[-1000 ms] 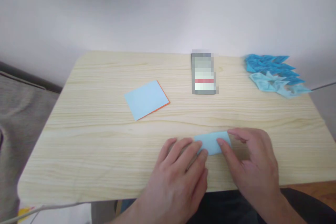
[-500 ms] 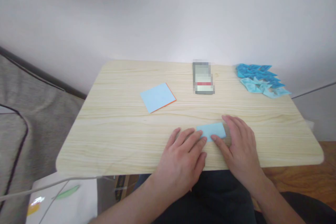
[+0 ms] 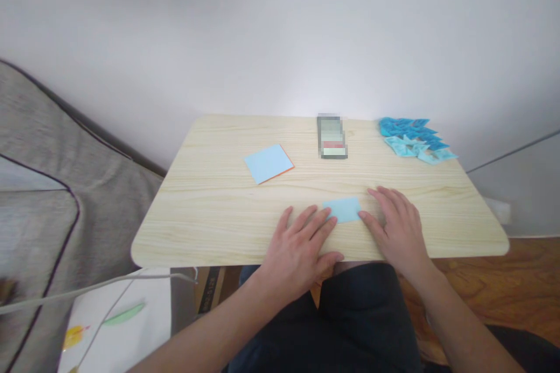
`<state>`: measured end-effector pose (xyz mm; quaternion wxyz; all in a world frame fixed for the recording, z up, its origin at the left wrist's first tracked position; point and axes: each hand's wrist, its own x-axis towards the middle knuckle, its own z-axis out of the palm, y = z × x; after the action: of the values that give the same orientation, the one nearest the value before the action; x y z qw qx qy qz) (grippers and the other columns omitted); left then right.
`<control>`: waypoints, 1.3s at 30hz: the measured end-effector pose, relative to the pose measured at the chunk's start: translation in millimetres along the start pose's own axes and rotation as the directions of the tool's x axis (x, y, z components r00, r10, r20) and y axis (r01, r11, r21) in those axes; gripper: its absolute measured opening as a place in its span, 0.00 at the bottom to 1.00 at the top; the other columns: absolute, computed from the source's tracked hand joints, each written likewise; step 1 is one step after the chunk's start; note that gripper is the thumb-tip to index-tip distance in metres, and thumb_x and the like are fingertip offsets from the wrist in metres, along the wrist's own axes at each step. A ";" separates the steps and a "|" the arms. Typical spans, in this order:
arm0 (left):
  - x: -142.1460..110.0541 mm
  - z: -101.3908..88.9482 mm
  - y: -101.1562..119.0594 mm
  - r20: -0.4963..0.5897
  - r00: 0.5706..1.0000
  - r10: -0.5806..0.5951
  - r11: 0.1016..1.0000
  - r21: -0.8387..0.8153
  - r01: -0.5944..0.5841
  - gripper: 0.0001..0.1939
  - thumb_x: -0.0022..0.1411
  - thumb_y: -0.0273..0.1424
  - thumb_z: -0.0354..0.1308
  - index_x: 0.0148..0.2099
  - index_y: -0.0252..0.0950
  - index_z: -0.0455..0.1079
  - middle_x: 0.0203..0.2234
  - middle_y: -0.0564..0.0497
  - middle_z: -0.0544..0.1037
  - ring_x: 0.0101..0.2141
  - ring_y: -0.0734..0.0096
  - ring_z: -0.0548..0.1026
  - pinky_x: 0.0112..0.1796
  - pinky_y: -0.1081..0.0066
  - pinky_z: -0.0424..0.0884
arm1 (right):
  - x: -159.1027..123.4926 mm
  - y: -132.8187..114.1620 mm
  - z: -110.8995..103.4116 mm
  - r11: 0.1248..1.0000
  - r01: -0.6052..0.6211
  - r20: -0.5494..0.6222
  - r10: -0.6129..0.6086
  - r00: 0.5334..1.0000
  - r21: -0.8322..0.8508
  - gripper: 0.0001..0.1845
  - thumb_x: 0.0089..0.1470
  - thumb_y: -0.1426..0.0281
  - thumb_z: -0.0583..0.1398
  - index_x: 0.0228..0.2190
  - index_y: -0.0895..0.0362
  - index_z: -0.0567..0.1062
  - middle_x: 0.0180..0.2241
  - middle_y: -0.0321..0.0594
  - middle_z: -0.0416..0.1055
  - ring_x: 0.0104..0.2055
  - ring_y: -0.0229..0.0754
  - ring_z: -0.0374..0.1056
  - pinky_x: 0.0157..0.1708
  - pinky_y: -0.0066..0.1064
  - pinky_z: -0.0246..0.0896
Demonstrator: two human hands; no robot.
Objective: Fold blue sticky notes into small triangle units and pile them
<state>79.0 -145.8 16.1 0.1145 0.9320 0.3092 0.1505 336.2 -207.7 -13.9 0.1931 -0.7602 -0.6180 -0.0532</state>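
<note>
A small light-blue folded paper lies flat near the front edge of the wooden table. My left hand rests with fingers spread, and its fingertips press on the paper's left end. At the paper's right end is my right hand, fingers apart and curved, with the thumb tip at or just beside the paper's edge. Neither hand grips it. Farther back and to the left, a stack of square paper shows a light-blue top sheet and an orange edge.
A phone with a blurred screen lies at the back. Several folded blue paper pieces sit at the back right, close to the white wall. Grey fabric and a cable are left of the table.
The right hand's thumb has slid off the paper to its right end. The left hand's fingers have spread a little. My view has tilted and pulled back slightly.
</note>
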 end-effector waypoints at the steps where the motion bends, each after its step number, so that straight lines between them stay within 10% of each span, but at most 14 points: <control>1: -0.6 0.0 -0.1 0.000 1.000 0.009 1.000 0.011 -0.009 0.29 0.71 0.51 0.50 0.69 0.47 0.62 0.68 0.51 0.66 0.67 0.55 0.62 0.67 0.45 0.53 | -0.1 -0.5 0.2 1.000 0.001 -0.004 -0.001 1.000 -0.001 0.29 0.65 0.54 0.58 0.63 0.48 0.67 0.65 0.47 0.64 0.68 0.59 0.55 0.64 0.56 0.49; 25: -0.3 -0.1 2.8 -0.024 0.999 0.040 0.999 0.031 -0.040 0.28 0.71 0.50 0.52 0.68 0.47 0.65 0.67 0.49 0.67 0.67 0.53 0.62 0.66 0.44 0.53 | -4.8 -49.9 0.9 0.982 -0.034 -0.120 0.056 0.991 0.184 0.22 0.60 0.56 0.63 0.53 0.50 0.74 0.52 0.46 0.74 0.56 0.56 0.64 0.57 0.50 0.55; 39: -16.8 0.3 12.5 -0.102 0.986 0.132 0.991 -0.004 -0.134 0.15 0.69 0.39 0.57 0.55 0.43 0.76 0.52 0.47 0.80 0.57 0.58 0.72 0.66 0.48 0.53 | -52.2 -40.4 -9.2 0.970 0.213 -0.005 -0.214 0.977 0.120 0.25 0.65 0.61 0.58 0.62 0.49 0.70 0.63 0.41 0.70 0.67 0.57 0.58 0.65 0.56 0.48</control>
<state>73.1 -165.9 16.1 0.0933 0.9411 0.2509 0.2066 286.9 -252.5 -12.9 0.2292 -0.6767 -0.6989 -0.0333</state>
